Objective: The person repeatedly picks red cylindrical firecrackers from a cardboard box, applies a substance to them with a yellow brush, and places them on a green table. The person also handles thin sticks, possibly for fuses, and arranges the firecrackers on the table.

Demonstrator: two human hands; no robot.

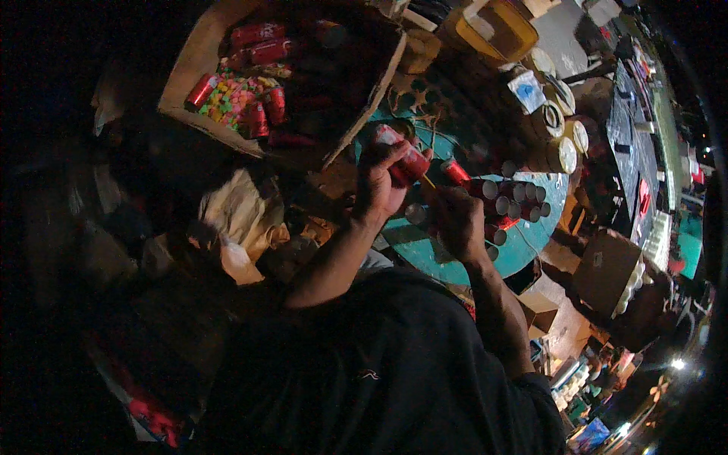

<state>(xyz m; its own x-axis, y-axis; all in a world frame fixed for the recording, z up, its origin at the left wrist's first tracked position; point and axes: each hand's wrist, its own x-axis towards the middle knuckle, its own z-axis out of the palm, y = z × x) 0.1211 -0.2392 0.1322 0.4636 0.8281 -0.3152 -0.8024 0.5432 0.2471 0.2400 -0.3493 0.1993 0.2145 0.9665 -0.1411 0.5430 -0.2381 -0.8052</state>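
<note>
Fingers of the left hand (383,189) wrapped a red cylinder (410,164) above a teal worktop (432,262); those of the right hand (461,220) pinched a yellow stick (430,183) at its end

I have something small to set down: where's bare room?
On the turquoise table: the front strip between black shirt and right hand, and the front-right rim outside the clustered tubes. Those tubes crowd the space beside that hand; the far side is too dim to judge.

A yellow tub (518,39) lies near a blue-and-white packet (526,91).
</note>
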